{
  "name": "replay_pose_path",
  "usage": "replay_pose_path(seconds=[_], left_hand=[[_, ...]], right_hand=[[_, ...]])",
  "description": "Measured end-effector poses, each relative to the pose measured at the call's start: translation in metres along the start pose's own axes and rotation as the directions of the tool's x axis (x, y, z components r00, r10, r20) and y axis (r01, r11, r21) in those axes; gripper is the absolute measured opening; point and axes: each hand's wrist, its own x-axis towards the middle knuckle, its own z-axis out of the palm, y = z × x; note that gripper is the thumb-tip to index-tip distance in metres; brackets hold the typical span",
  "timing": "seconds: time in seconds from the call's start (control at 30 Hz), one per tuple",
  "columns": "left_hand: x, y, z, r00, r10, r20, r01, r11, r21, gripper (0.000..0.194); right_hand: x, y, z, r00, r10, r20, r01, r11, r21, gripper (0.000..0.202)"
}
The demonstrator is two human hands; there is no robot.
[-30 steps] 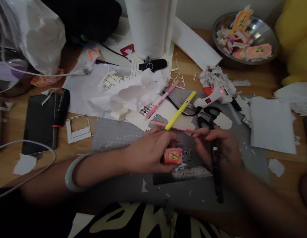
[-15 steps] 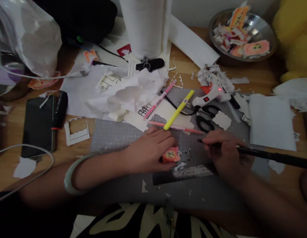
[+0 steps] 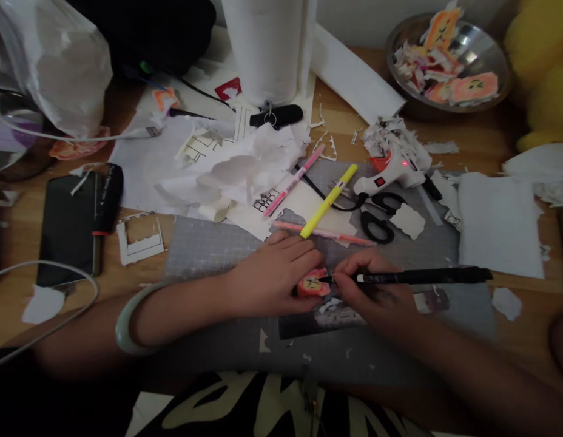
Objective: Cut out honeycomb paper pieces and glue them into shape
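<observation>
My left hand (image 3: 275, 276) grips a small orange-pink piece (image 3: 313, 283) with a yellow middle and dark marks, on the grey cutting mat (image 3: 209, 243). My right hand (image 3: 377, 288) is closed around a black pen (image 3: 418, 277), whose tip is at the right side of the piece. White scraps lie beside the piece. A metal ruler (image 3: 322, 320) lies just below, partly covered by my right hand. Above my hands are a yellow highlighter (image 3: 329, 202), a pink pen (image 3: 294, 182) and an orange pen (image 3: 324, 233).
Black scissors (image 3: 377, 227) and a white glue gun (image 3: 386, 176) lie beyond my right hand. A metal bowl (image 3: 500, 91) with coloured pieces stands at the back right. A phone (image 3: 65, 230) and black marker (image 3: 109, 197) lie left. Crumpled paper (image 3: 236, 164) and a paper roll (image 3: 266, 48) are behind.
My right hand has moved left with the black pen, bringing its tip to the orange-pink piece. My left hand has stayed in place around the piece.
</observation>
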Motion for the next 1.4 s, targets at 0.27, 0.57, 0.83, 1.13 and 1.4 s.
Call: replay_pose_path(seconds=[0.27, 0.57, 0.83, 1.13, 1.4], left_hand=[[-0.0005, -0.0007, 0.0000, 1.000, 0.000, 0.003, 0.000, 1.000, -0.010, 0.025], [0.0000, -0.0010, 0.0007, 1.000, 0.002, 0.003, -0.002, 1.000, -0.016, 0.025], [-0.0012, -0.0009, 0.0006, 1.000, 0.002, 0.005, -0.002, 1.000, -0.015, 0.026], [-0.0001, -0.0020, 0.0013, 1.000, -0.001, 0.011, 0.001, 1.000, -0.014, 0.026], [-0.0006, -0.0021, 0.0022, 1.000, 0.003, 0.006, -0.003, 1.000, -0.012, 0.029]], right_hand=[[0.0007, 0.0001, -0.0001, 1.000, -0.029, 0.002, 0.029, 0.998, -0.056, 0.011], [0.0003, -0.0003, 0.0004, 0.999, -0.039, 0.000, 0.038, 0.996, -0.080, 0.011], [-0.0003, 0.0011, 0.0011, 0.998, -0.058, 0.006, 0.058, 0.994, -0.094, 0.011], [-0.0005, -0.0013, 0.0012, 0.999, -0.051, 0.003, 0.051, 0.994, -0.101, 0.011], [-0.0036, 0.0008, 0.0014, 0.998, -0.004, 0.067, 0.011, 0.994, -0.104, 0.010]])
